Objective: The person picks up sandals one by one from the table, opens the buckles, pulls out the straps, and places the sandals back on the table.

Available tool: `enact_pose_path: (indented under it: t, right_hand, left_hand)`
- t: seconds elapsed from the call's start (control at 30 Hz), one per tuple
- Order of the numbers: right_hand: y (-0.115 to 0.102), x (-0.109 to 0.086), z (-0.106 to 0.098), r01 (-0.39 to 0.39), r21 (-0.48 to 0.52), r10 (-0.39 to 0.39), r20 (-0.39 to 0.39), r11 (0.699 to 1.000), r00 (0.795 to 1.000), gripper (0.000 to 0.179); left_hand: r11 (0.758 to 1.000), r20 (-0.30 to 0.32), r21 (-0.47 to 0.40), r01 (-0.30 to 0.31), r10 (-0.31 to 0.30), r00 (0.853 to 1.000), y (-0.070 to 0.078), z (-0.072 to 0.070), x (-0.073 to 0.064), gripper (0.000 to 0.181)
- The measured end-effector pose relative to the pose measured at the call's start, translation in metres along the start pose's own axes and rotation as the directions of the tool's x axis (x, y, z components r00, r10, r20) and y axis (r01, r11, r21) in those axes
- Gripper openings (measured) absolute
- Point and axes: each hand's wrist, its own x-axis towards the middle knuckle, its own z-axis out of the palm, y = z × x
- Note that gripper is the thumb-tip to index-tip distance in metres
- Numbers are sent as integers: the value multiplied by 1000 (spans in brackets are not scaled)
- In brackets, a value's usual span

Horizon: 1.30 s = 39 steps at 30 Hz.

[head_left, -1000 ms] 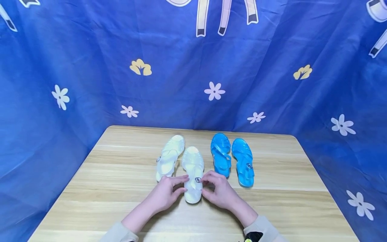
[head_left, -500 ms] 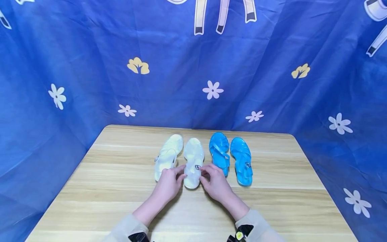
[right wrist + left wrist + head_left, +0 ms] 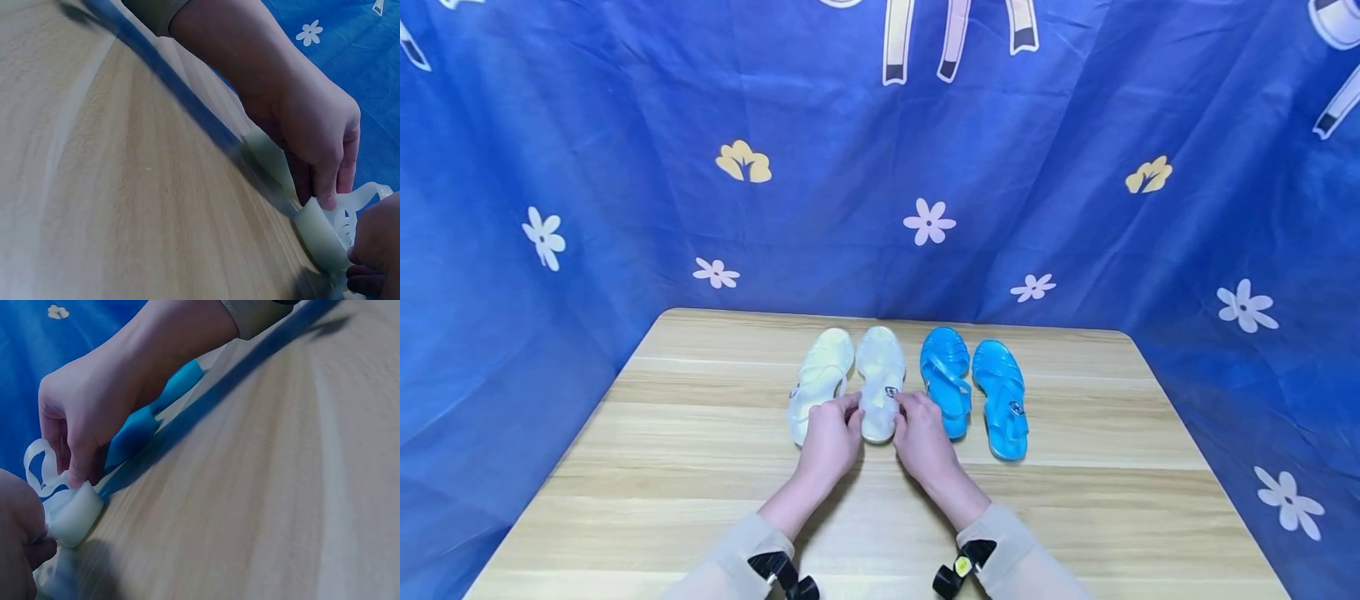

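A white jelly sandal point(image 3: 880, 358) with a dark buckle lies between my two hands, its toe toward the back of the table. My left hand point(image 3: 831, 437) holds its heel end from the left with thumb and fingers. From the other side, my right hand point(image 3: 925, 437) pinches the heel near the buckle. The pale heel point(image 3: 78, 515) and a raised loop of strap show in the left wrist view, low over the wood. A second white sandal point(image 3: 820, 371) stands close on the left, partly covered by my left hand.
Two blue jelly sandals, a nearer-to-centre one point(image 3: 945, 358) and an outer one point(image 3: 1000, 392), lie to the right, toes away from me. The wood-grain table point(image 3: 700, 467) ends at a blue patterned cloth point(image 3: 820, 208) behind and at both sides.
Both hands have moved the white sandal away from me, toward the back edge. Its toe is now level with the other white sandal's toe. The blue sandals stay put.
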Motion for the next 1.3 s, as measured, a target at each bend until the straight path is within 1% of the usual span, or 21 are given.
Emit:
enact_pose_path:
  t: [0.17,0.27,0.4,0.5,0.57,0.63,0.7,0.73,0.83,0.87,0.9,0.93,0.97,1.03,1.1,1.13,1.2,1.23,1.3]
  right_hand:
    - [-2,4,2,-10,-3,10,-4,1000,1000,27]
    - [-1,3,1,-16,8,16,-4,1000,1000,27]
    - [0,0,-4,-1,36,2,-29,999,1000,26]
    - [-1,-4,-8,41,55,-37,-71,998,997,27]
    - [-4,-6,-12,90,66,-83,-101,994,991,27]
    - [-8,-7,-16,154,72,-144,-129,985,981,28]
    - [-12,-7,-18,227,68,-216,-143,971,966,28]
    - [-14,-6,-19,264,71,-252,-144,962,957,28]
    - [-23,-3,-20,363,95,-349,-137,927,927,28]
    - [-26,-2,-20,392,107,-377,-132,914,917,28]
    - [-29,-2,-20,414,126,-400,-124,901,908,28]
    - [-33,-1,-19,429,149,-417,-110,891,902,29]
    - [-36,-1,-18,442,169,-432,-94,881,897,31]
    - [-42,1,-14,448,200,-448,-47,871,893,35]
    - [-46,2,-9,437,214,-450,10,874,893,40]
    - [-48,3,-5,431,206,-447,37,878,894,43]
    - [-49,4,1,433,151,-448,83,888,890,45]
    - [-50,5,4,437,115,-448,101,892,888,45]
    - [-50,6,10,450,44,-452,126,892,883,43]
  left_hand:
    - [1000,1,-16,10,-10,1000,0,0,4,28]
    - [1000,17,-21,-3,3,1000,1,-1,3,29]
    - [998,6,-19,-60,60,998,1,-8,-2,26]
    - [995,-17,-28,-100,99,995,3,-17,-7,24]
    - [992,-32,-41,-123,122,992,4,-26,-11,25]
    - [988,-52,-47,-148,146,988,3,-35,-14,26]
    - [981,-84,-51,-189,184,979,-1,-45,-17,24]
    - [974,-103,-59,-217,210,972,-3,-50,-18,23]
    - [942,-155,-70,-327,313,937,-14,-67,-19,18]
    - [931,-169,-61,-360,346,923,-18,-72,-18,17]
    - [922,-172,-53,-383,369,913,-23,-78,-17,18]
    - [914,-168,-37,-403,392,904,-27,-84,-16,20]
    - [910,-152,-18,-415,407,901,-31,-89,-14,25]
    - [912,-92,22,-409,410,908,-40,-98,-12,37]
    - [917,-11,68,-393,395,919,-47,-104,-11,48]
    - [917,29,89,-388,387,922,-50,-105,-11,51]
    - [918,90,126,-377,368,926,-56,-106,-13,53]
    - [916,106,141,-376,363,926,-58,-105,-14,52]
    - [911,116,162,-379,364,924,-62,-103,-15,47]
